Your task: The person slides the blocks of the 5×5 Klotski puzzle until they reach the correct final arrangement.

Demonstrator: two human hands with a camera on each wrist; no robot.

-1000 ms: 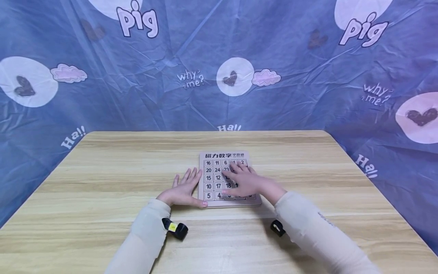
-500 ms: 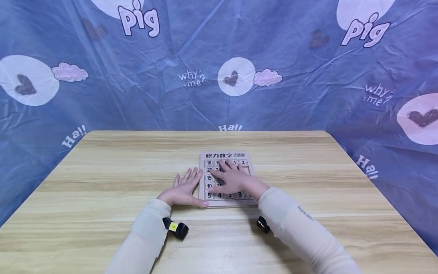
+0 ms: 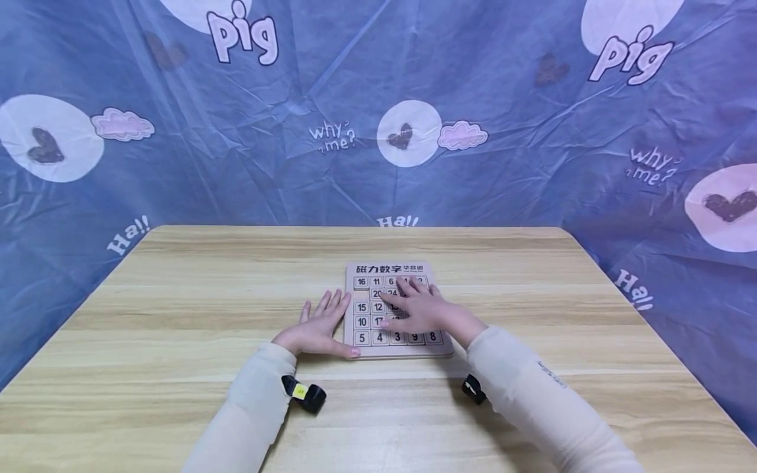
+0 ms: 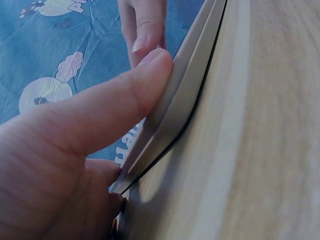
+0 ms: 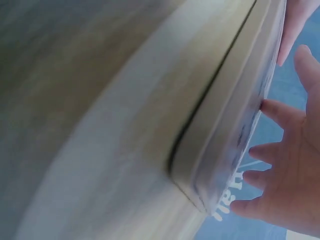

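Note:
A sliding number puzzle (image 3: 402, 351) lies flat on the table, its printed title at the far side. The second row has a vacant slot at its left end, followed by the 20 tile (image 3: 377, 293) and the 24 tile (image 3: 392, 293). My left hand (image 3: 319, 334) steadies the board, thumb on the near left corner and straight fingers along the left edge. Over the right-hand tiles spreads my right hand (image 3: 426, 310), hiding several numbers. In the right wrist view, the index fingertip (image 5: 265, 103) touches the puzzle's face while the other fingers stay extended.
The wood-grain table (image 3: 225, 263) reaches out on all sides of the puzzle. Behind it hangs a blue printed cloth (image 3: 266, 177). Black wrist cameras (image 3: 311, 398) are strapped below each sleeve.
My right hand went left across the puzzle, then back right. Second-row tiles have slid right, so the vacant slot has passed from the row's right end to its left end. My left hand stayed put.

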